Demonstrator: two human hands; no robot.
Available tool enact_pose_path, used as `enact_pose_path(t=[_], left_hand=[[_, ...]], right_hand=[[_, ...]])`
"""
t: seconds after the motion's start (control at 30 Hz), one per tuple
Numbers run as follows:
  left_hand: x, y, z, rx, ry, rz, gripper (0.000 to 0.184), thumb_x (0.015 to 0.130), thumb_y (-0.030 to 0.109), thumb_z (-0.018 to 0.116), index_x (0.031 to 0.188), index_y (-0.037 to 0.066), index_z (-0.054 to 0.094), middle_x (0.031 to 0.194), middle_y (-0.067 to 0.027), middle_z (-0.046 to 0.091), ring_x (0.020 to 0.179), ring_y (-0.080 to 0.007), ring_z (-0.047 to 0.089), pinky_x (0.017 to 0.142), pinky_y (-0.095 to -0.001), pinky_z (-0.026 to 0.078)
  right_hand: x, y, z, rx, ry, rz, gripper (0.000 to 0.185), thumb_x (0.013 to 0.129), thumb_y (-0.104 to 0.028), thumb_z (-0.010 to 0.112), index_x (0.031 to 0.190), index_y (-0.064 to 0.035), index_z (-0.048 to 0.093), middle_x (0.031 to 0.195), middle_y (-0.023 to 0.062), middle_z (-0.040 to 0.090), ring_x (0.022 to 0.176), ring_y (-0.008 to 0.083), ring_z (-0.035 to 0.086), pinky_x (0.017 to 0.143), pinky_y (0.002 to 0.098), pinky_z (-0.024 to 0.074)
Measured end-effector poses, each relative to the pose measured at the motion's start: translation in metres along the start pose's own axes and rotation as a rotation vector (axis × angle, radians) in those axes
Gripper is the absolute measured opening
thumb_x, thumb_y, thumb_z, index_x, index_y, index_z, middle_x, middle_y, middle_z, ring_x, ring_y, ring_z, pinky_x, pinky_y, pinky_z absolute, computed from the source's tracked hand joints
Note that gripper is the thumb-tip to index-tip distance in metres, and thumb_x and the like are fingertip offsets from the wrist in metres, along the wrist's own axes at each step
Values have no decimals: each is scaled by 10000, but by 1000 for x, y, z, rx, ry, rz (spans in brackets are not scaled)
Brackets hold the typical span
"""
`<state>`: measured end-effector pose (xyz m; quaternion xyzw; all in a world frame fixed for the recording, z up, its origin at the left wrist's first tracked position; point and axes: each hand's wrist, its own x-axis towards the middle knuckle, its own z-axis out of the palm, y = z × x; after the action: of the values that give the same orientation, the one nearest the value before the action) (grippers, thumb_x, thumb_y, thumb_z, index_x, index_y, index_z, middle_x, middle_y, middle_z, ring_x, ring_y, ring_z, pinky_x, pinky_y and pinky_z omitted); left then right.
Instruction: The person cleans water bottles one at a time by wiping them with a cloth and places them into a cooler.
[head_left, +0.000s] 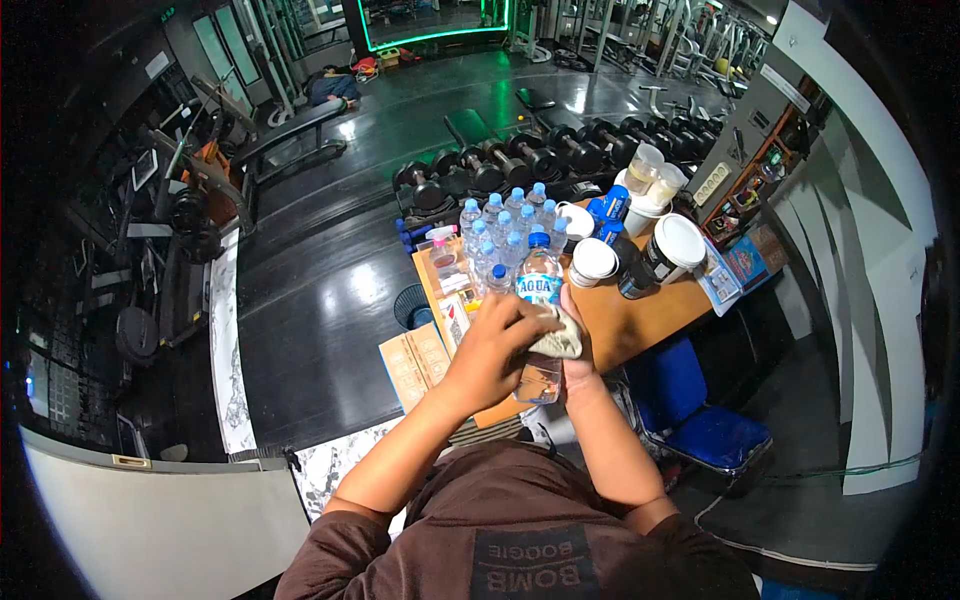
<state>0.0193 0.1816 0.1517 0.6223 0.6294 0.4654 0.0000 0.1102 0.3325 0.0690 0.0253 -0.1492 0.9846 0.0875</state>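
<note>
A large clear water bottle [538, 385] with a blue cap and an AQUA label is upright, slightly tilted, in front of my chest. My right hand [578, 365] wraps round its right side and back, so most of those fingers are hidden. Across the bottle's front my left hand [492, 345] presses a pale folded cloth [558, 342] just below the label, its fingers curled over the cloth. Beyond them, a group of small water bottles [513, 248] with light blue caps stands on the wooden table [640, 318]. One small bottle with a darker blue cap [499, 280] is nearest my left hand.
White tubs [678, 243], blue containers [610, 205] and a dark jar [636, 278] crowd the table's right side. A cardboard box [415, 365] sits at its left, near a dark basket [410, 305]. A blue chair [700, 420] stands right; dumbbells [540, 160] line the rack behind.
</note>
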Motion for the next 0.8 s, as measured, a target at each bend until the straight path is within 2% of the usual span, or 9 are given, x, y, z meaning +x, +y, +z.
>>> enact_pose_path(t=[0.1, 0.2, 0.33, 0.37, 0.47, 0.57, 0.63, 0.67, 0.8], left_hand=[[-4, 5, -13, -80, -69, -34, 547, 687, -124, 681, 1171, 124, 737, 1100, -101, 633, 1060, -351, 554, 937, -415, 448], [2, -3, -16, -40, 97, -37, 592, 677, -149, 690, 1199, 124, 749, 1175, -82, 667, 1139, -312, 595, 1000, -395, 437], [25, -11, -19, 25, 246, -28, 567, 703, -128, 707, 1210, 124, 743, 1190, -95, 655, 1156, -317, 584, 1010, -407, 440], [30, -14, -19, 44, 266, -19, 554, 710, -121, 708, 1205, 126, 743, 1185, -91, 655, 1155, -317, 579, 1007, -407, 438], [35, -20, -16, 92, 237, 12, 534, 719, -109, 708, 1196, 130, 740, 1185, -87, 654, 1132, -318, 567, 993, -410, 436], [24, -15, -10, 79, 148, -31, 524, 725, -105, 696, 1191, 132, 735, 1177, -88, 649, 1104, -326, 560, 978, -415, 439], [13, -11, -3, 63, 127, -29, 544, 709, -115, 674, 1191, 130, 733, 1151, -95, 647, 1082, -342, 562, 968, -417, 441], [6, -8, -1, 46, 94, -43, 549, 704, -121, 673, 1189, 130, 733, 1145, -96, 646, 1082, -342, 564, 966, -418, 443], [-17, 9, 0, -79, -5, -32, 580, 689, -163, 661, 1185, 126, 742, 1143, -89, 650, 1098, -335, 578, 966, -423, 447]], right_hand=[[-1, -1, 8, -21, 44, -31, 663, 1106, -580, 360, 1439, -34, 535, 1316, 159, 669, 1198, 286, 673, 1049, 473, 543], [-1, 3, 0, -68, 47, -39, 666, 1090, -591, 404, 1418, -31, 550, 1299, 153, 680, 1182, 287, 684, 1043, 454, 549], [-4, 18, 8, -285, 304, -90, 608, 1077, -589, 436, 1365, -78, 595, 1130, 117, 736, 883, 263, 751, 752, 422, 648], [-6, 19, 1, -302, 224, -57, 576, 1090, -559, 416, 1336, -75, 608, 1115, 101, 736, 887, 256, 749, 767, 425, 646], [-9, 21, 4, -384, 274, -44, 544, 1101, -518, 399, 1344, -76, 604, 1109, 92, 738, 903, 248, 748, 785, 411, 642], [-4, 20, -6, -351, 234, -133, 522, 1105, -482, 401, 1382, -81, 588, 1203, 110, 722, 1065, 255, 715, 921, 418, 601], [2, 21, -4, -155, 255, -151, 565, 1093, -532, 430, 1398, -81, 582, 1270, 119, 698, 1127, 265, 693, 966, 440, 578], [-2, 14, -1, -63, 57, -81, 627, 1070, -592, 457, 1412, -79, 572, 1310, 122, 680, 1142, 279, 686, 985, 461, 569], [-1, 0, 4, -76, 126, -48, 675, 1063, -631, 451, 1325, -29, 606, 1184, 156, 718, 1063, 263, 718, 914, 430, 594]])
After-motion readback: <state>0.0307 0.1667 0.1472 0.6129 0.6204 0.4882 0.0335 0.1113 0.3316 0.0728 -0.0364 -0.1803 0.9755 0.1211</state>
